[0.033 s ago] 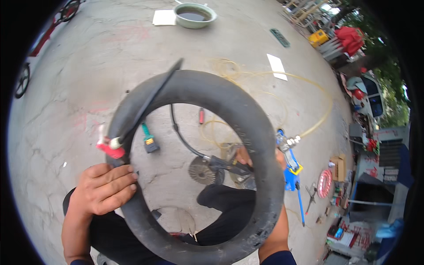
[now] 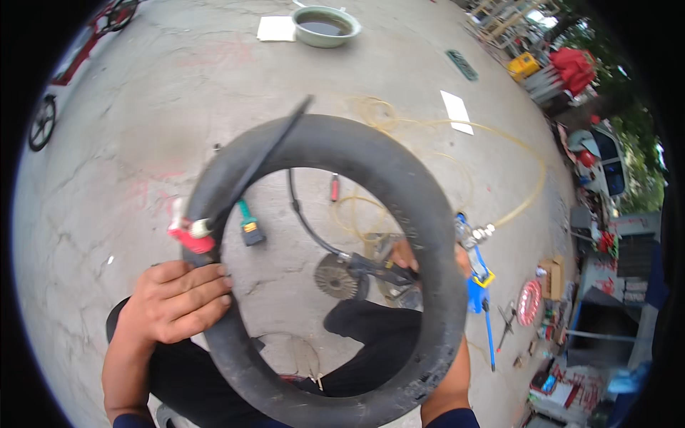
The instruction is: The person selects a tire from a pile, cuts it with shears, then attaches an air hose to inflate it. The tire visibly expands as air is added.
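A black rubber inner tube (image 2: 442, 285) stands up before my lap. My left hand (image 2: 178, 303) is closed round its left side. My right hand (image 2: 404, 255), partly hidden behind the tube's right side, is closed on an air inflator gun (image 2: 382, 271). Beside the gun is a round, ribbed grey part (image 2: 337, 277). A black hose (image 2: 305, 227) runs from the gun up behind the tube. A black length (image 2: 275, 146), blurred, crosses the tube's front down to a red and white end piece (image 2: 193, 232) just above my left hand. A yellow hose (image 2: 524, 200) meets a metal coupling (image 2: 484, 234) by my right hand.
On the concrete lie a green-handled tool (image 2: 250, 227), a red-handled tool (image 2: 335, 187), a white sheet (image 2: 457, 112) and a blue jack (image 2: 477, 292). A basin of dark liquid (image 2: 325, 28) stands far ahead. A red ring-shaped item (image 2: 529, 302) and a cardboard box (image 2: 551, 278) are at right.
The whole view has shifted slightly, so the ground and things appear a little farther right. Both hands keep their hold on the tube and the gun.
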Motion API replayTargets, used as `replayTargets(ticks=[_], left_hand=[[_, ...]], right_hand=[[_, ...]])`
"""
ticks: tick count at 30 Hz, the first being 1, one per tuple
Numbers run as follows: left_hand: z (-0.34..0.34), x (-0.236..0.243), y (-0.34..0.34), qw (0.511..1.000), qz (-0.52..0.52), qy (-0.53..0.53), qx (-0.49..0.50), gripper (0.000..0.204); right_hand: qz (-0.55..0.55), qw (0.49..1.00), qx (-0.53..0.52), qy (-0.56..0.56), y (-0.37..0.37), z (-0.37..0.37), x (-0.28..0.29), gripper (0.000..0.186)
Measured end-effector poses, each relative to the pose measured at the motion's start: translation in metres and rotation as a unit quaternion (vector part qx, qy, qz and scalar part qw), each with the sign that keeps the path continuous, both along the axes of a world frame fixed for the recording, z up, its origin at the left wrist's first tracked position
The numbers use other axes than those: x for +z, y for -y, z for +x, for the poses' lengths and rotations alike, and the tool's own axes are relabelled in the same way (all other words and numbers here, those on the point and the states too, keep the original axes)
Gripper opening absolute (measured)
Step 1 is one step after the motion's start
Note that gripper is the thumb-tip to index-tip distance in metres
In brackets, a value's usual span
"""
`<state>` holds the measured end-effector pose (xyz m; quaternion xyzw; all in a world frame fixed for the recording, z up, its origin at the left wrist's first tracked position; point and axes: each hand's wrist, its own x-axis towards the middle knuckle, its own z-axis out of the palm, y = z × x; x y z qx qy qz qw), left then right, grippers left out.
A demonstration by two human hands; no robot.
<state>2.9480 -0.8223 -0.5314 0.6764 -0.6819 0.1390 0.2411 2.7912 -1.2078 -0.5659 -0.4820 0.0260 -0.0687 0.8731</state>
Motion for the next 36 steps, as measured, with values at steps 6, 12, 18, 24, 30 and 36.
replayTargets(ticks=[6, 12, 18, 24, 30, 36], left_hand=[[0.0019, -0.0045, -0.0061, 1.0, -0.007, -0.006, -0.003, 0.012], [0.0025, -0.0022, -0.0068, 1.0, -0.013, -0.004, -0.008, 0.012], [0.0022, -0.0017, -0.0081, 1.0, -0.006, -0.001, -0.01, 0.013], [0.0024, -0.0035, -0.0093, 1.0, 0.003, -0.008, -0.016, 0.013], [0.0029, -0.0044, -0.0069, 1.0, 0.005, -0.01, -0.022, 0.013], [0.0025, -0.0021, -0.0053, 1.0, 0.007, -0.001, -0.011, 0.013]], right_hand=[[0.049, 0.999, 0.015, 0.001, -0.0007, 0.0007, 0.0029, 0.056], [0.024, 1.0, -0.006, -0.015, -0.0012, 0.0011, 0.0009, 0.046], [0.025, 1.0, -0.001, -0.002, 0.0001, 0.0012, -0.0005, 0.048], [0.016, 0.999, -0.021, -0.026, -0.0026, -0.0008, 0.0021, 0.048], [0.002, 1.0, 0.01, -0.02, 0.0005, 0.0009, 0.0043, 0.048], [0.01, 1.0, 0.013, -0.026, 0.0014, 0.0009, 0.0039, 0.057]])
